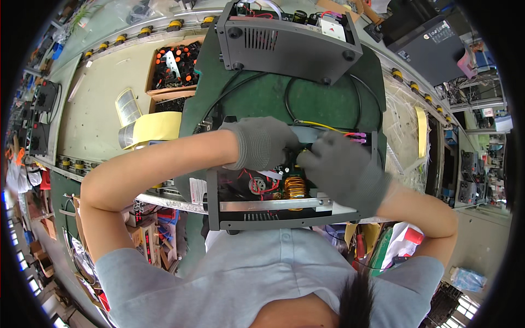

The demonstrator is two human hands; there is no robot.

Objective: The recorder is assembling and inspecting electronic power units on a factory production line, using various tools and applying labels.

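In front of me stands an open metal equipment case [212, 199] with red wires, a copper-wound coil [295, 188] and other parts inside. My left hand [262, 143], in a grey knit glove, reaches over its far left part with the fingers curled down. My right hand [344, 169], gloved alike, is bent over the right half, its fingertips pinched together close to the left hand's. Whatever lies between the fingertips is hidden. A yellow wire [320, 125] runs just beyond the right hand to purple-sleeved connectors [358, 138]. A metal bar [262, 205] crosses the case's near side.
A second grey case [290, 49] lies on its side at the far end of the green mat [262, 98], black cables beside it. To the left are a cardboard box [150, 71] of black-and-orange parts and a yellow sheet [158, 127]. Roller tracks [145, 31] run behind.
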